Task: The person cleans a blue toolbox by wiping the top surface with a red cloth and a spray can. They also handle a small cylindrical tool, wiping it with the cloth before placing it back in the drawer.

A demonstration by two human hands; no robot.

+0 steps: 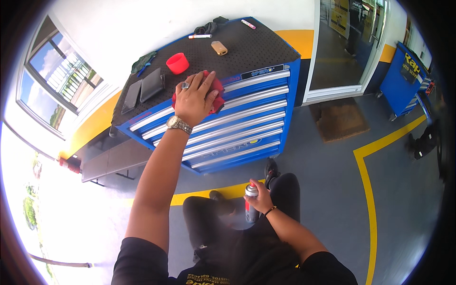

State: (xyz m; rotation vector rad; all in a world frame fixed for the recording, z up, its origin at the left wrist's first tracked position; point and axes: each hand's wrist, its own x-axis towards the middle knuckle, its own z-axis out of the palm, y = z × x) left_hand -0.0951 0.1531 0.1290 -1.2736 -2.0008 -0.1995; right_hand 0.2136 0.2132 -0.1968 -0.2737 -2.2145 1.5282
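Left hand (194, 97) flat, right hand (261, 199) clenched.

We note a blue tool cabinet (266, 118) with silver drawer pulls and black perforated top; red cloth (216, 92) at its front edge, red cup (177, 62) behind; silver-and-red spray can (251, 206); grey floor (332, 190), yellow lines.

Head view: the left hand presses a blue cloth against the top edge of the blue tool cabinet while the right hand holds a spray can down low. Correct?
Not quite. In the head view the cloth under the left hand is red, not blue. The rest holds: it lies at the blue tool cabinet top edge, and the right hand holds a spray can.
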